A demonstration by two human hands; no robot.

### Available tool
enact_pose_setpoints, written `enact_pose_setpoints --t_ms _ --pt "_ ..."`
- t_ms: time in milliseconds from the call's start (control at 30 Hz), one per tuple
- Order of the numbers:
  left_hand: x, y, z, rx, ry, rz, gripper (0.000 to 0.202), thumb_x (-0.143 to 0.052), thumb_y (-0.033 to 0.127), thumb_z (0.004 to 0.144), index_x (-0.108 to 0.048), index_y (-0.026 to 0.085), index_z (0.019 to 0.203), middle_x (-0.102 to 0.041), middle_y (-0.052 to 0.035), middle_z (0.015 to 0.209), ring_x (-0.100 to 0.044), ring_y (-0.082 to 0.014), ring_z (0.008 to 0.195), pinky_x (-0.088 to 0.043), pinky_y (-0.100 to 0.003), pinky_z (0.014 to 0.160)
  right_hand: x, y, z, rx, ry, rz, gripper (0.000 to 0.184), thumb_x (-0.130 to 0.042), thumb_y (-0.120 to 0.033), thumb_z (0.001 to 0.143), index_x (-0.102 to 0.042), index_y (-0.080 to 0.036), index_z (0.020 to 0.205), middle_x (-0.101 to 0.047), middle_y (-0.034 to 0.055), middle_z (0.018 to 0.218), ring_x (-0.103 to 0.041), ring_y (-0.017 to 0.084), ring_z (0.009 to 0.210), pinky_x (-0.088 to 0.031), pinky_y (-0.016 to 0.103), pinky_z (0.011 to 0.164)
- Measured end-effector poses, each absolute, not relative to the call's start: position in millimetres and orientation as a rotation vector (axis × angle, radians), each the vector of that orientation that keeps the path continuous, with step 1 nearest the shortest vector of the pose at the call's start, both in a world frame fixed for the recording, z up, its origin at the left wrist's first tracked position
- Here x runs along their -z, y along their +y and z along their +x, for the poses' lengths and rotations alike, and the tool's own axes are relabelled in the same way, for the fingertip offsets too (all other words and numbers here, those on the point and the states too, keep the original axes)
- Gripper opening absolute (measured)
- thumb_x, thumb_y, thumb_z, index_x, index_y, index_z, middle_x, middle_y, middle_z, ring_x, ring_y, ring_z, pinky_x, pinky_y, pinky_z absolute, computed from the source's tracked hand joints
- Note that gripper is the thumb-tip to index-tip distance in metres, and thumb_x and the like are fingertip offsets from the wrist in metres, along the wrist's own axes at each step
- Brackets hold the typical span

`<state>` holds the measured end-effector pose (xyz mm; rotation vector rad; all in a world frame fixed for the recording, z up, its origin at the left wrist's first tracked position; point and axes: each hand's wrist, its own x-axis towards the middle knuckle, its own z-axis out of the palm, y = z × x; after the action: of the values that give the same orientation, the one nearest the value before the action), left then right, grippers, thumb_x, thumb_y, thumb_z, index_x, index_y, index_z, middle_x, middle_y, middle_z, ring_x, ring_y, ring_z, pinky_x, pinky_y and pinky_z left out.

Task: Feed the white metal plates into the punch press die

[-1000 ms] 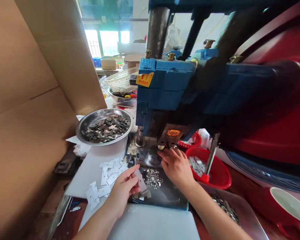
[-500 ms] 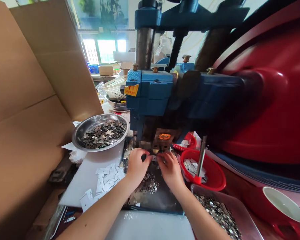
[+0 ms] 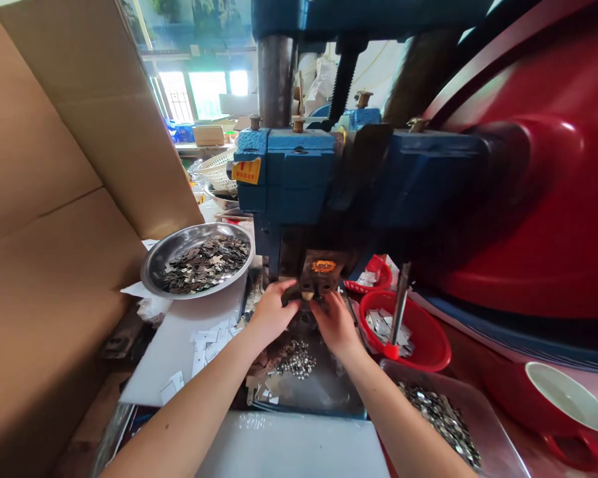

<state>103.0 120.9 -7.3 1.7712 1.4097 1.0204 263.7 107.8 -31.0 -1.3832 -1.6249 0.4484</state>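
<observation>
At the die under the blue press [image 3: 299,192], my left hand [image 3: 274,312] and my right hand [image 3: 336,325] face each other. Their fingers are bent and closed at the tips, just below the brass-coloured stub of the press head. Half a second ago a small flat metal plate with holes showed between my fingertips; the fingers and the die now hide it. Below my hands, a heap of small shiny metal bits [image 3: 299,362] lies on the dark press bed [image 3: 329,392]. White flat metal plates [image 3: 212,342] are spread left of my left forearm.
A steel bowl [image 3: 149,282] of dark metal pieces stands at left, beside tall cardboard [image 3: 54,219]. At right are a red basket [image 3: 438,345] with plates, a clear bin [image 3: 498,425] of metal bits and a red mug [image 3: 518,398]. A large red wheel [image 3: 538,219] rises behind them.
Both hands have moved slightly inward and up to the die, and the small metal plate between them has gone out of sight. The camera view has shifted a little.
</observation>
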Motion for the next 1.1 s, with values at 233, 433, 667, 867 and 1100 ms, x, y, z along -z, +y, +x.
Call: enact_pose_setpoints --t_ms 233,433,667,867,1100 --pt "1 64 47 -0.613 1.413 2.096 0.016 -0.054 0.026 0.081 -0.069 0.024 0.086 -0.065 -0.0025 0.088 -0.058 -0.0202 0.086 -0.045 -0.033 0.079 24 63 288 -0.607 -1.437 -1.429 0.014 -0.044 -0.027 0.077 -0.056 -0.022 0.072 -0.061 0.0030 0.077 -0.057 0.019 0.080 -0.045 0.033 0.077" --pt "14 45 46 -0.423 1.538 2.317 0.023 -0.056 0.032 0.083 -0.068 0.026 0.101 -0.061 -0.0057 0.093 -0.054 -0.0246 0.092 -0.042 -0.037 0.082 22 39 298 -0.730 -1.381 -1.574 0.024 -0.047 -0.040 0.078 -0.062 -0.021 0.082 -0.067 0.0049 0.085 -0.060 0.021 0.085 -0.045 0.033 0.083" --pt "15 41 57 -0.419 1.592 2.367 0.020 -0.054 0.026 0.084 -0.071 0.026 0.094 -0.062 -0.0063 0.092 -0.054 -0.0261 0.090 -0.041 -0.041 0.080 18 19 310 -0.814 -1.352 -1.673 0.025 -0.053 -0.041 0.074 -0.065 -0.020 0.079 -0.068 0.0058 0.082 -0.061 0.023 0.084 -0.045 0.034 0.082" --pt "-15 22 80 -0.695 1.183 1.824 0.021 -0.057 0.028 0.082 -0.067 0.025 0.100 -0.063 -0.0038 0.096 -0.057 -0.0189 0.087 -0.045 -0.031 0.079 -1 -5 285 -1.020 -1.442 -1.503 0.031 -0.054 -0.047 0.080 -0.064 -0.020 0.073 -0.064 0.0037 0.076 -0.058 0.018 0.075 -0.045 0.027 0.071" --pt "-35 2 109 -0.820 0.928 1.094 0.018 -0.068 0.029 0.072 -0.069 0.018 0.086 -0.059 0.0004 0.074 -0.053 -0.0111 0.069 -0.042 -0.023 0.065 -27 -18 264 -1.099 -1.436 -1.398 0.035 -0.054 -0.050 0.081 -0.058 -0.019 0.065 -0.057 0.0011 0.067 -0.053 0.015 0.067 -0.043 0.025 0.063"
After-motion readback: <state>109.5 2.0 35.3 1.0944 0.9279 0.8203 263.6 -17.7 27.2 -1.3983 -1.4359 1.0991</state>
